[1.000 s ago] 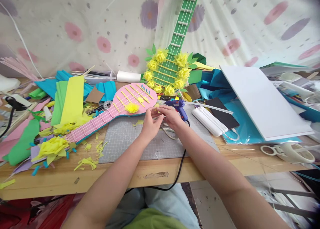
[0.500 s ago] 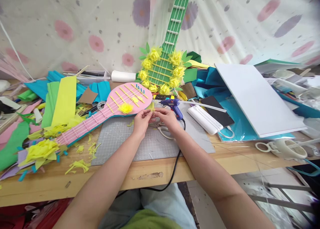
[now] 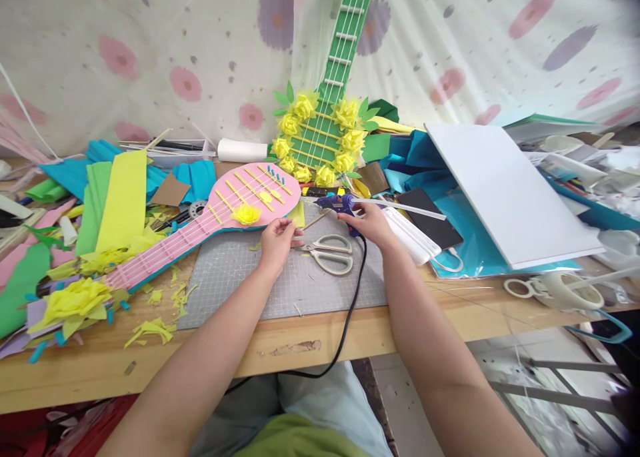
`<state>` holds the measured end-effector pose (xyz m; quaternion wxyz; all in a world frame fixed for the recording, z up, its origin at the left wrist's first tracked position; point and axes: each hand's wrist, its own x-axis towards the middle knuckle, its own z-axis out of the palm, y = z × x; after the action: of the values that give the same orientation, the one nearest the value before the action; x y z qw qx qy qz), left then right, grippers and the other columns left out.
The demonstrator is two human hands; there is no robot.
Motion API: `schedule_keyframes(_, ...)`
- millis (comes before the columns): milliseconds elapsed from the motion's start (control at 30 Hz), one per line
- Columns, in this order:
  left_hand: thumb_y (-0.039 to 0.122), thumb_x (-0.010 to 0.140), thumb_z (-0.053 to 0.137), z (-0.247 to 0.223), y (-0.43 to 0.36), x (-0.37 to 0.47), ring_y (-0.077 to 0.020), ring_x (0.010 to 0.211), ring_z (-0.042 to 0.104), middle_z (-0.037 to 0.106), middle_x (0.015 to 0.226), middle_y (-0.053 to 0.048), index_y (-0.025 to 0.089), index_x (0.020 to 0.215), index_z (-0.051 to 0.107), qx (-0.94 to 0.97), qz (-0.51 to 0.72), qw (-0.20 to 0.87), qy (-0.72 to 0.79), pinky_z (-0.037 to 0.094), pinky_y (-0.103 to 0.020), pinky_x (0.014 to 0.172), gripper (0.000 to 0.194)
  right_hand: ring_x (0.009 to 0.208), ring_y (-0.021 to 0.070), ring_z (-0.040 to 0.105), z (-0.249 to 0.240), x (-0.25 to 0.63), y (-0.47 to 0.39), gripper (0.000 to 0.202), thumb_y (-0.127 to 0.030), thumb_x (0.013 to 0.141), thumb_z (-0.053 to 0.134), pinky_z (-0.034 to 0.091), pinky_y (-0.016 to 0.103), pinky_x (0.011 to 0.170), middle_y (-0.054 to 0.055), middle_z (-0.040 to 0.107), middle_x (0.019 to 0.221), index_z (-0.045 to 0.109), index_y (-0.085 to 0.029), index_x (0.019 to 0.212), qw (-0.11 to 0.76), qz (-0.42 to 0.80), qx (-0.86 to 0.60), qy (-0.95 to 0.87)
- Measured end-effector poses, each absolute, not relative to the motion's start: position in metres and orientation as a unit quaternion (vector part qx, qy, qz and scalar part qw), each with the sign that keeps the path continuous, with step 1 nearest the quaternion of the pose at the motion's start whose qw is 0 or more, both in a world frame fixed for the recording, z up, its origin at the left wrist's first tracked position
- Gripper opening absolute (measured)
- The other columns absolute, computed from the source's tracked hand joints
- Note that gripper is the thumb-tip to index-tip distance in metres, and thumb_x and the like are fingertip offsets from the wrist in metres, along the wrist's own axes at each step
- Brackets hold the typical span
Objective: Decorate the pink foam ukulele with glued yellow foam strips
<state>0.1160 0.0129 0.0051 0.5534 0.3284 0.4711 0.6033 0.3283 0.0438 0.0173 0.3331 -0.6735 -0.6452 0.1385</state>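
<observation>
My left hand (image 3: 278,244) has its fingers pinched on a small yellow paper piece (image 3: 299,232) above the grey cutting mat (image 3: 295,296). At the blue glue gun (image 3: 336,204), which has a clear glue stick in its back, my right hand (image 3: 373,225) has its fingers closed round the body. Between the hands, scissors (image 3: 333,254) with pale handles lie on the mat. Left of them rests a pink paper guitar (image 3: 225,204) with yellow strips and one yellow flower. Behind stands a green guitar (image 3: 320,137) ringed with yellow flowers.
Yellow scraps (image 3: 155,330) and coloured paper strips (image 3: 125,197) cover the left side. To the right are a white power strip (image 3: 413,234), a dark phone-like slab (image 3: 435,218), a white board (image 3: 510,197) and a tape roll (image 3: 575,290). A black cord (image 3: 350,317) crosses the table's front edge.
My right hand has left my left hand, moving right onto the glue gun. My left hand has shifted slightly left. The scissors are now uncovered, and the view has shifted a little.
</observation>
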Motion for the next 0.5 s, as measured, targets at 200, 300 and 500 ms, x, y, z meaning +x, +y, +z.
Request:
schedule_keyframes(200,0.022,0.064,0.067,-0.001,0.013,0.116,-0.0121,0.055,0.06,0.057,0.062,0.002,0.013,0.071,0.056,0.351,0.606,0.518,0.491,0.052,-0.024,0.043,0.015,0.073,0.0207,0.058,0.004,0.304,0.052,0.041,-0.054,0.074,0.056,0.042,0.031,0.064,0.008,0.064,0.078,0.063,-0.016,0.086,0.301,0.176,-0.716,-0.604)
schedule_keyframes(300,0.021,0.064,0.067,-0.002,0.014,0.115,-0.0128,0.055,0.06,0.057,0.062,0.002,0.013,0.071,0.057,0.348,0.611,0.505,0.501,0.051,-0.024,0.042,0.014,0.062,0.0163,0.055,0.012,0.306,0.047,0.039,-0.054,0.073,0.057,0.041,0.028,0.058,0.006,0.062,0.072,0.061,-0.016,0.084,0.376,0.215,-0.688,-0.582)
schedule_keyframes(500,0.023,0.065,0.068,-0.002,0.016,0.113,-0.0141,0.057,0.061,0.057,0.061,0.001,0.014,0.07,0.057,0.34,0.61,0.493,0.519,0.05,-0.023,0.043,0.015,0.043,0.0077,0.038,0.038,0.307,0.025,0.046,-0.062,0.068,0.058,0.031,0.024,0.044,-0.004,0.044,0.045,0.058,-0.016,0.068,0.389,0.397,-0.535,-0.636)
